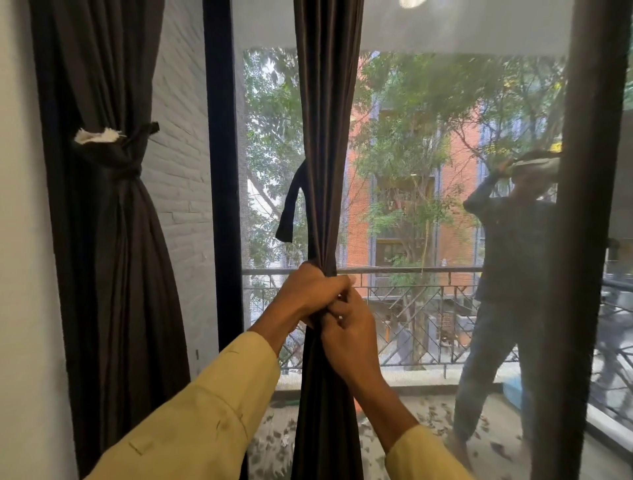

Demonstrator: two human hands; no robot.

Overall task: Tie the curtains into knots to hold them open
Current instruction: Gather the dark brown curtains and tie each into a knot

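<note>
Daylight comes through the large mesh-screened glass window (428, 171), leaving the gathered dark brown fabric curtain (329, 120) backlit and nearly featureless. Outside looks hazy and soft (the person (507, 257) beyond is blurred). The black window frame (222, 171) bows near the corners; a white glare spot (411, 2) sits at top.

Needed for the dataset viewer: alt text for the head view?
The left hand, above the right hand, and the right both grip the gathered middle curtain at a balcony window. The left curtain is already tied back; a loose strap hangs beside the middle one.
</note>
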